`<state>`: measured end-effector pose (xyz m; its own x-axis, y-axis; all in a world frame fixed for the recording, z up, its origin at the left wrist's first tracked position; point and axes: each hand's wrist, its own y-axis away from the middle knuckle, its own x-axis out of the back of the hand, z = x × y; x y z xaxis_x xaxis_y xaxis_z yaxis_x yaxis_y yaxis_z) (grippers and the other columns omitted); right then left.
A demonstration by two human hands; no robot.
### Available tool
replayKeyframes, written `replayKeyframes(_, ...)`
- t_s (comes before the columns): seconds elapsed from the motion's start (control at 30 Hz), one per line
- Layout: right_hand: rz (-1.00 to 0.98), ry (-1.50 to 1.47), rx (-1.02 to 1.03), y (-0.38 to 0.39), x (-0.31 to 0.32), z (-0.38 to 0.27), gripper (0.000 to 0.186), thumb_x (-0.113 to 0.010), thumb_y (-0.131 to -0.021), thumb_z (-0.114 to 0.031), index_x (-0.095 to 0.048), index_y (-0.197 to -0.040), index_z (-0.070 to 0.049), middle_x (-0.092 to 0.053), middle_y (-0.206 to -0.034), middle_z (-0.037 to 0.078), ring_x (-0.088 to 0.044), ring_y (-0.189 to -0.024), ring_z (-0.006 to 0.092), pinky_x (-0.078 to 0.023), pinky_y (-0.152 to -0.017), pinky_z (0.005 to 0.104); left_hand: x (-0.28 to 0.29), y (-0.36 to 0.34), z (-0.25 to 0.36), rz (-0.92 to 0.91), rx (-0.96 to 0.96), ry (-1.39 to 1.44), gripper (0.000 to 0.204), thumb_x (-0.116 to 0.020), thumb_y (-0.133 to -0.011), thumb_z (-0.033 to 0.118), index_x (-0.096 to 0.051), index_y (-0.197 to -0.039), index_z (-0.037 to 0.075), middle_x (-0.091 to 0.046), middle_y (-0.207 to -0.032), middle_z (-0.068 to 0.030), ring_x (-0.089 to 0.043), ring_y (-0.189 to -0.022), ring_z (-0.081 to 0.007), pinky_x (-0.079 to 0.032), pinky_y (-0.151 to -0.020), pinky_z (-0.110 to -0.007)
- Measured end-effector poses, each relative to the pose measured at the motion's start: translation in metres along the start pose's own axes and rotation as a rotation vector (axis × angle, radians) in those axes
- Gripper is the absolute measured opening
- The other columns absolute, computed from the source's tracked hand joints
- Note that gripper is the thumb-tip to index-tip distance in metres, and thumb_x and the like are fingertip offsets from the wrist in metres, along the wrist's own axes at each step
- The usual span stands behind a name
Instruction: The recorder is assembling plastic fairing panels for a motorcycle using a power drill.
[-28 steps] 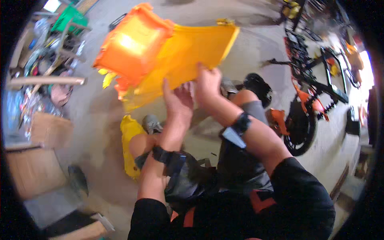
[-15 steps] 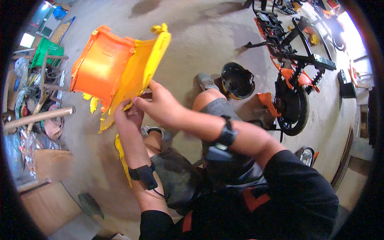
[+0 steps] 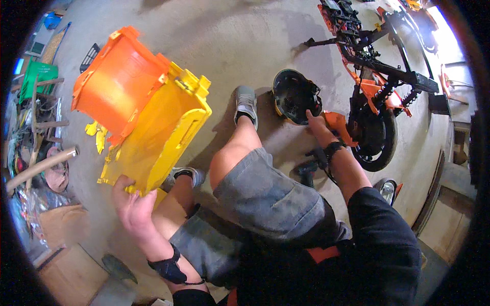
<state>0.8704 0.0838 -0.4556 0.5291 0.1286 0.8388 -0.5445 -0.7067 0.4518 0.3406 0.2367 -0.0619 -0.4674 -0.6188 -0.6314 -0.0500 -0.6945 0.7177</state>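
My left hand (image 3: 133, 204) grips the lower edge of a yellow plastic panel (image 3: 153, 148) at the left, held up tilted above the floor. Against the panel's far side is a curved orange plastic panel (image 3: 120, 84); how the two join is not clear. My right hand (image 3: 317, 124) has reached to the near right rim of a round black bowl-like thing (image 3: 293, 94) with a yellowish outside, perhaps an upturned helmet. One digit points over the rim, while the other fingers are hidden. Small items inside the bowl are too dark to make out.
Right of the bowl stands a stripped motorcycle frame (image 3: 377, 71) with a rear wheel (image 3: 375, 132). A power drill (image 3: 306, 172) and an orange piece (image 3: 339, 127) are near my right forearm. Clutter, a cardboard tube (image 3: 43, 168) and a green bin (image 3: 38, 79) line the left.
My right hand has left the yellow panel and moved right to the bowl. My left hand has shifted lower and left along the panel, which has turned and now shows more of its face.
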Motion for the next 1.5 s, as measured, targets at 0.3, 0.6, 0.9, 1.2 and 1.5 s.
replayKeyframes(0.3, -0.061, -1.634, -0.831, -0.014, -0.056, 0.005, 0.057, -0.072, -0.081, -0.028, -0.048, -0.125, 0.0, -0.063, -0.107, 0.016, -0.065, -0.095, 0.0287, -0.051, -0.088, 0.0375, -0.02, -0.015, -0.004, -0.172, 0.041, 0.128, 0.054, -0.038, -0.098, 0.023, -0.028, -0.145, 0.0, -0.022, -0.153, -0.0198, -0.021, -0.141, -0.036, -0.027, -0.112, -0.051)
replayKeyframes(0.6, 0.063, -1.547, -0.816, 0.068, -0.111, 0.002, 0.036, -0.06, -0.089, -0.021, -0.051, -0.12, -0.005, -0.06, -0.114, 0.01, -0.063, -0.096, 0.0266, -0.053, -0.08, 0.0436, -0.023, -0.019, -0.01, -0.17, 0.083, 0.015, 0.056, -0.038, -0.099, 0.026, -0.024, -0.147, 0.002, -0.019, -0.155, -0.0162, -0.019, -0.143, -0.0318, -0.026, -0.112, -0.051)
replayKeyframes(0.9, 0.092, -1.603, -0.686, 0.097, -0.083, -0.031, 0.045, -0.059, -0.089, -0.027, -0.05, -0.122, 0.003, -0.058, -0.118, 0.018, -0.061, -0.1, 0.0291, -0.053, -0.081, 0.04, -0.035, -0.013, -0.021, -0.165, 0.204, 0.021, 0.057, -0.041, -0.098, 0.025, -0.024, -0.147, 0.002, -0.017, -0.156, -0.0153, -0.018, -0.143, -0.0315, -0.026, -0.112, -0.05)
replayKeyframes(1.2, 0.368, -0.352, 0.085, 0.087, 0.035, -0.057, 0.028, -0.057, -0.088, -0.019, -0.062, -0.11, -0.004, -0.064, -0.103, 0.021, -0.062, -0.096, 0.04, -0.05, -0.082, 0.0458, -0.04, -0.01, -0.027, -0.152, 0.167, 0.015, 0.064, -0.046, -0.096, 0.028, -0.02, -0.149, 0.004, -0.014, -0.156, -0.0147, -0.015, -0.144, -0.0316, -0.026, -0.111, -0.05)
replayKeyframes(1.5, -0.316, 0.397, 0.339, -0.01, -0.036, -0.067, 0.028, -0.054, -0.083, -0.014, -0.067, -0.108, -0.014, -0.067, -0.101, 0.016, -0.064, -0.098, 0.0342, -0.053, -0.082, 0.0433, -0.032, -0.012, -0.004, 0.134, 0.059, 0.139, 0.044, -0.049, -0.094, 0.023, -0.047, -0.13, -0.002, -0.048, -0.136, -0.0164, -0.041, -0.128, -0.0329, -0.033, -0.108, -0.044)
